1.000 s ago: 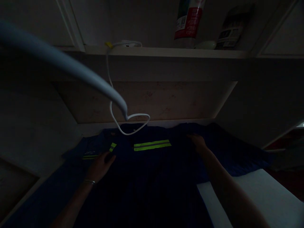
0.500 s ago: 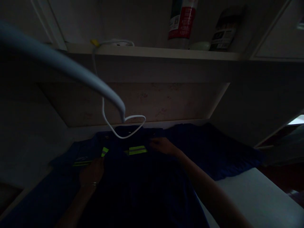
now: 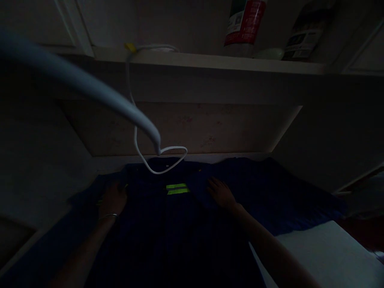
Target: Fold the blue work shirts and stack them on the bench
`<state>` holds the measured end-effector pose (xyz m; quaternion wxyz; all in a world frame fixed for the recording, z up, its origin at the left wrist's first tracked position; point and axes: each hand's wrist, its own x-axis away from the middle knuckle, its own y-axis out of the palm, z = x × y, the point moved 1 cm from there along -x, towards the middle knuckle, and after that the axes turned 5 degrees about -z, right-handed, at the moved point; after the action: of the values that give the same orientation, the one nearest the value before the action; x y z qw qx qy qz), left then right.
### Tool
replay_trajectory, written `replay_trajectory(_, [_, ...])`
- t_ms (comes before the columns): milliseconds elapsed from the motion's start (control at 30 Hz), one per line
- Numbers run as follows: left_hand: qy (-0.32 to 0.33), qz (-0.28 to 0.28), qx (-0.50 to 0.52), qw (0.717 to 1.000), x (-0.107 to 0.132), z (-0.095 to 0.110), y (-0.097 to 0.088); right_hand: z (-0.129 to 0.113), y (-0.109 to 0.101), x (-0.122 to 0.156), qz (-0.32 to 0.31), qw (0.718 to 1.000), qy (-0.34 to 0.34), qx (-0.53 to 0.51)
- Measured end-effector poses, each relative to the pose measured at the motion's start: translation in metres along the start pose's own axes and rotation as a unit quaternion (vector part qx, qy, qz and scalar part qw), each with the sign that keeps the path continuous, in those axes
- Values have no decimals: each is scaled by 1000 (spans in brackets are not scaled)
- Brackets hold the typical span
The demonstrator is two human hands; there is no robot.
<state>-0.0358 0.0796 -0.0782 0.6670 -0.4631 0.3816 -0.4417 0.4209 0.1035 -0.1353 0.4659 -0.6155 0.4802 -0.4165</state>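
Head cam, v. dim: main risk, as I judged it, was the white cord (image 3: 144, 122), which hung across the view w/ its loop in line w/ the collar; a lifted sleeve or forearm could've snagged it & tugged whatever sat at its end on the shelf (image 3: 210, 60). Also, uneven pressure from the two hands could've rucked the cloth, & poor light would've hidden the creases.

Blue garment (image 3: 177, 224) lay spread on the white worktop (image 3: 327, 248), its far edge up near the back panel (image 3: 192, 128), directly under both hands. L hand (image 3: 114, 200) was on its left part, fingers curled; couldn't tell if it pinched any cloth. R hand (image 3: 222, 193) lay palm down on the fabric, fingers loosely spread, nothing visibly gripped. Yellow-green strip (image 3: 178, 189) sat btwn the hands, nearer the R, apart from both.
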Motion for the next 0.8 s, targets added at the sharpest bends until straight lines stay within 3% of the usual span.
replay_trajectory(100, [146,43,-24,988,11,34,10,0,-1,-2,-2,1000,-4,1])
replay_trajectory(167, [217,16,-59,974,15,46,24,1,-1,-2,-1,1000,-6,2])
replay_trajectory(233, [190,-37,-87,977,13,42,40,2,0,-1,-3,1000,-8,-2])
replay_trajectory(300, [108,-77,-88,987,6,26,52,3,1,0,-8,1000,-9,-6])
replay_trajectory(367, [28,-95,-72,992,-3,7,59,4,1,0,-12,1000,-7,-9])
replay_trajectory(433, [-12,-96,-58,994,-13,-7,61,3,0,0,-14,1000,-2,-10])
replay_trajectory(533, [-7,-117,-54,992,-22,-11,55,2,-2,-1,-14,1000,4,-18])
replay_trajectory(633, [15,-132,-57,990,-13,-1,35,1,-11,-2,-2,999,6,-49])
replay_trajectory(733, [76,-85,-74,991,34,8,4,-5,-30,17,69,993,12,-98])
replay_trajectory(800, [170,-69,-82,980,92,12,-13,-16,-47,49,128,983,1,-135])
